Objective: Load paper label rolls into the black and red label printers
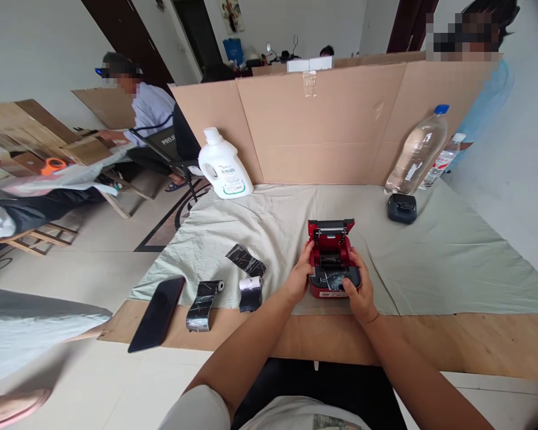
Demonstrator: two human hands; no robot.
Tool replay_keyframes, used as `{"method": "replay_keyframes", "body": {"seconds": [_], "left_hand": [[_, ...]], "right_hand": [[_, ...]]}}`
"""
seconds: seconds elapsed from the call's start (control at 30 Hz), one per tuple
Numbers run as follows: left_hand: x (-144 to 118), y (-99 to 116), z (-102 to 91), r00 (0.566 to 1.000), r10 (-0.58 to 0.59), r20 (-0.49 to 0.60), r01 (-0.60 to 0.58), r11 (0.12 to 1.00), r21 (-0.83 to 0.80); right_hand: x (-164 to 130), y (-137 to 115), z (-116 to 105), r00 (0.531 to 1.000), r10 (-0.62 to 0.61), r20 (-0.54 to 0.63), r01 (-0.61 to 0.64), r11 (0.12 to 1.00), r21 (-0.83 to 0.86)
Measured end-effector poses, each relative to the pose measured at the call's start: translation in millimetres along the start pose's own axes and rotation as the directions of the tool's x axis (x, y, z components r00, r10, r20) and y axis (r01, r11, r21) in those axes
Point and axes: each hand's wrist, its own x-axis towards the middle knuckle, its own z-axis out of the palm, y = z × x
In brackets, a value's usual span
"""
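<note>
A red and black label printer [334, 260] stands on the cloth with its lid raised, showing a dark inside. Its left side is gripped by my left hand [300, 269], fingers along the edge. My right hand [361, 286] wraps the right side, the thumb resting on the front near a shiny dark strip [335, 280]. To the left lie a roll of black film [204, 304], a smaller white-cored roll with a black tail [250, 292], and a loose black strip [246, 260]. Whether a roll sits inside the printer I cannot tell.
A black phone [156, 313] lies at the table's left edge. Behind stand a white detergent bottle [226, 164], a large clear bottle [419, 149], a smaller bottle [443, 161] and a black device [402, 208]. A cardboard screen [318, 125] closes the back; other people sit beyond.
</note>
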Motion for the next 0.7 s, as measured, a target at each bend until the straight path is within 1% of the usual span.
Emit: {"method": "replay_keyframes", "body": {"seconds": [0.1, 0.17, 0.23, 0.27, 0.3, 0.33, 0.37, 0.4, 0.43, 0.5, 0.57, 0.6, 0.63, 0.67, 0.7], "left_hand": [[2.0, -1.3, 1.2, 0.999, 0.014, -0.049, -0.012, 0.999, 0.047], [4.4, 1.6, 1.2, 0.997, 0.036, -0.063, -0.028, 0.991, 0.129], [7.5, 9.3, 1.4, 0.991, 0.089, -0.098, -0.055, 0.952, 0.302], [9.5, 15.2, 2.1, 0.983, 0.133, -0.127, -0.067, 0.904, 0.423], [11.9, 22.3, 3.4, 0.972, 0.185, -0.148, -0.075, 0.832, 0.549], [14.8, 30.4, 5.7, 0.962, 0.233, -0.144, -0.081, 0.743, 0.665], [18.1, 38.9, 8.9, 0.958, 0.264, -0.109, -0.091, 0.644, 0.759], [22.1, 47.3, 13.0, 0.962, 0.269, -0.051, -0.108, 0.543, 0.833], [26.5, 54.9, 17.9, 0.970, 0.242, 0.020, -0.128, 0.439, 0.889], [36.3, 66.2, 29.3, 0.983, 0.114, 0.143, -0.166, 0.224, 0.960], [46.0, 71.0, 40.9, 0.980, -0.054, 0.189, -0.189, 0.000, 0.982], [50.2, 71.3, 46.0, 0.972, -0.133, 0.193, -0.206, -0.090, 0.974], [53.7, 70.7, 50.4, 0.961, -0.198, 0.192, -0.224, -0.154, 0.962], [56.4, 69.6, 54.0, 0.951, -0.245, 0.188, -0.238, -0.191, 0.952], [58.4, 68.5, 56.7, 0.944, -0.273, 0.185, -0.246, -0.209, 0.947]], "right_hand": [[-1.5, -0.6, -2.8, 0.999, -0.011, 0.039, 0.010, 1.000, 0.016], [-2.0, -0.7, -3.2, 0.998, -0.027, 0.054, 0.026, 0.999, 0.025], [-1.5, 0.3, -2.7, 0.997, -0.057, 0.046, 0.055, 0.998, 0.035], [-1.0, 1.5, -2.4, 0.997, -0.073, 0.036, 0.071, 0.997, 0.039], [-0.2, 3.2, -2.2, 0.996, -0.086, 0.021, 0.085, 0.995, 0.045], [0.6, 5.2, -2.1, 0.995, -0.098, 0.006, 0.098, 0.994, 0.051], [1.4, 7.5, -2.1, 0.994, -0.105, -0.005, 0.105, 0.993, 0.056], [2.1, 10.0, -2.3, 0.994, -0.109, -0.013, 0.110, 0.992, 0.059], [2.7, 12.4, -2.6, 0.993, -0.112, -0.018, 0.113, 0.992, 0.060], [3.7, 16.6, -3.3, 0.992, -0.121, -0.020, 0.122, 0.991, 0.050], [4.2, 19.4, -3.8, 0.991, -0.133, -0.021, 0.134, 0.990, 0.036], [4.5, 20.2, -4.1, 0.990, -0.140, -0.023, 0.141, 0.990, 0.030], [4.8, 20.7, -4.2, 0.989, -0.146, -0.024, 0.147, 0.989, 0.025], [5.0, 21.1, -4.3, 0.988, -0.152, -0.025, 0.153, 0.988, 0.021], [5.4, 21.4, -4.4, 0.987, -0.159, -0.026, 0.159, 0.987, 0.015]]}}
